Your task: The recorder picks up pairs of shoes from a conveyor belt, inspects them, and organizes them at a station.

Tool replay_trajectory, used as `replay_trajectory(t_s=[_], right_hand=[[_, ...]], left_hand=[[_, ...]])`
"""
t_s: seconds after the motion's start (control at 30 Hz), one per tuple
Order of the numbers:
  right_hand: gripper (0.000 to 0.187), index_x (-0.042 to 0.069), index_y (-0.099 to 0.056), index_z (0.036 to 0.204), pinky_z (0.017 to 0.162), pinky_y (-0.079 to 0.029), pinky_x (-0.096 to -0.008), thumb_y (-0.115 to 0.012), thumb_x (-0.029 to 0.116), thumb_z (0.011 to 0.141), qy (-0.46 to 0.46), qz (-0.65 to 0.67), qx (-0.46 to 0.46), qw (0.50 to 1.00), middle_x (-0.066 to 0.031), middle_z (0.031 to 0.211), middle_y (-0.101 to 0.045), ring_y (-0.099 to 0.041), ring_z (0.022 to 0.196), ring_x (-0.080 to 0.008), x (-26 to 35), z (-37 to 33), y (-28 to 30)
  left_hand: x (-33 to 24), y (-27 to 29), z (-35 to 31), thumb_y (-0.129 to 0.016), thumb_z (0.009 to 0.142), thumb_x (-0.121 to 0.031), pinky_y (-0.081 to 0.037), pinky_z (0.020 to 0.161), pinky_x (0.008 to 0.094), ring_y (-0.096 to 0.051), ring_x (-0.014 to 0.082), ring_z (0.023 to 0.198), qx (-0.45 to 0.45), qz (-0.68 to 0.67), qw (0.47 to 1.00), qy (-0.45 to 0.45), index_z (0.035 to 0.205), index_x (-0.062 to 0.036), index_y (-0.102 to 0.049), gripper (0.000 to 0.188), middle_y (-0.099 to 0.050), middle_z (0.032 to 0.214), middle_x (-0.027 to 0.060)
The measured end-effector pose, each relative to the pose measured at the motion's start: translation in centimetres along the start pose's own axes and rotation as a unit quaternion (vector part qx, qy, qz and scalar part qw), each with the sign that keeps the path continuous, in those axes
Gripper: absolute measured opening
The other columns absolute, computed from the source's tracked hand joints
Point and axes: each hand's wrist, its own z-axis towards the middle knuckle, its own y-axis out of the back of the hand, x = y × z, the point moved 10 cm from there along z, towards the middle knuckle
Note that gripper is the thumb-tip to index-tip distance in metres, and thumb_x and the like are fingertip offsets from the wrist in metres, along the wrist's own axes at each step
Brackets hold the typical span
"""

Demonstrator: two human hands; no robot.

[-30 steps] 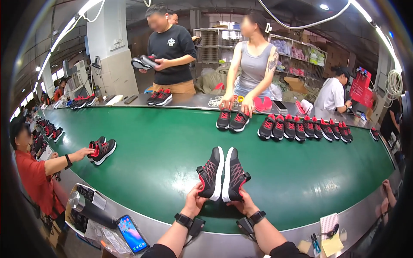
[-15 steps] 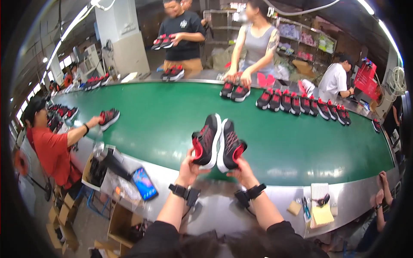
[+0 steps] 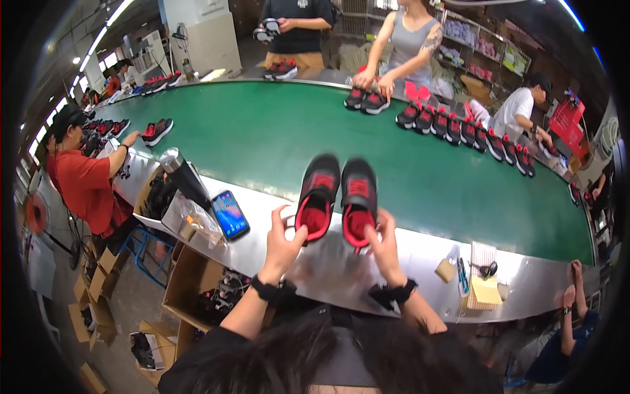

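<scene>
In front of me I hold a pair of black sneakers with red lacing and red lining, side by side, toes pointing away and openings toward me. My left hand (image 3: 283, 240) grips the left sneaker (image 3: 319, 180) at its heel, thumb at the collar's edge. Around the heel of the right sneaker (image 3: 359, 187) my right hand (image 3: 386, 248) is closed, its thumb at the collar. The sneakers are slightly apart, over the near edge of the green belt (image 3: 262, 144) and the metal table edge (image 3: 420, 253).
Beside my left arm are a phone (image 3: 230, 215), a dark tumbler (image 3: 187, 177) and an open carton (image 3: 197, 279). At right lie a notepad (image 3: 484, 292), a pen (image 3: 463, 276) and a tan block (image 3: 445, 270). Across the belt stands a row of sneakers (image 3: 453, 128); co-workers handle others.
Both sneakers have turned from leaning on their sides, sole edges together, to openings facing me. The view has shifted downward. The co-worker in red has drawn a hand back from a sneaker.
</scene>
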Motion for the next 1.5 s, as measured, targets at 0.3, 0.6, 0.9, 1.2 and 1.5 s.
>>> replay_trajectory(t_s=[0.3, 0.6, 0.9, 1.2, 1.5], right_hand=[[0.042, 0.006, -0.062, 0.116, 0.076, -0.047, -0.0372, -0.061, 0.036, 0.087, 0.094, -0.332, 0.153, 0.926, -0.0170, 0.086, -0.058, -0.056, 0.078, -0.0286, -4.1, -4.8, -0.8], [0.029, 0.005, -0.066, 0.110, 0.064, -0.047, -0.0304, -0.054, 0.024, 0.092, -0.007, -0.118, 0.149, 0.982, -0.0104, 0.085, -0.064, -0.060, 0.070, -0.0181, -8.2, -4.1, 0.5], [0.022, 0.004, -0.067, 0.103, 0.052, -0.045, -0.0210, -0.052, 0.018, 0.094, -0.113, -0.081, 0.127, 0.982, -0.0011, 0.076, -0.062, -0.054, 0.060, -0.0054, -8.2, -5.2, 1.4], [0.022, 0.004, -0.068, 0.101, 0.055, -0.045, -0.0233, -0.052, 0.016, 0.093, -0.080, -0.088, 0.135, 0.984, -0.0028, 0.077, -0.064, -0.056, 0.062, -0.0070, -8.9, -4.7, 1.4], [0.021, 0.005, -0.070, 0.098, 0.062, -0.046, -0.0251, -0.054, 0.017, 0.091, -0.018, -0.125, 0.123, 0.984, -0.0051, 0.080, -0.066, -0.058, 0.066, -0.0090, -8.5, -4.5, 1.1]], left_hand=[[-4.1, -3.2, -7.4, -0.064, 0.076, -0.026, -0.031, 0.087, 0.0472, -0.046, 0.0339, 0.103, 0.003, 0.417, 0.892, -0.175, 0.112, -0.0090, -0.056, 0.041, -0.052, 0.107, 0.0189], [-2.5, -8.0, -3.9, -0.076, 0.060, -0.051, -0.028, 0.084, 0.0446, -0.050, 0.0273, 0.096, 0.128, 0.518, 0.822, -0.197, 0.084, -0.0166, -0.069, 0.043, -0.058, 0.090, 0.0125], [-9.0, 5.8, 14.2, -0.077, 0.057, -0.051, -0.017, 0.099, 0.0563, -0.059, 0.0219, 0.100, 0.024, 0.542, 0.827, -0.148, 0.094, -0.0207, -0.070, 0.048, -0.068, 0.092, 0.0029], [-17.2, 1.8, 18.6, -0.076, 0.065, -0.042, -0.027, 0.101, 0.0506, -0.052, 0.0263, 0.115, -0.046, 0.495, 0.845, -0.197, 0.135, -0.0339, -0.046, 0.076, -0.056, 0.124, 0.0115], [-25.2, -11.5, 24.4, -0.071, 0.080, -0.025, -0.050, 0.065, 0.0255, -0.064, 0.0136, 0.073, 0.204, 0.264, 0.916, -0.222, 0.147, -0.0003, -0.008, 0.095, -0.068, 0.088, 0.0108]])
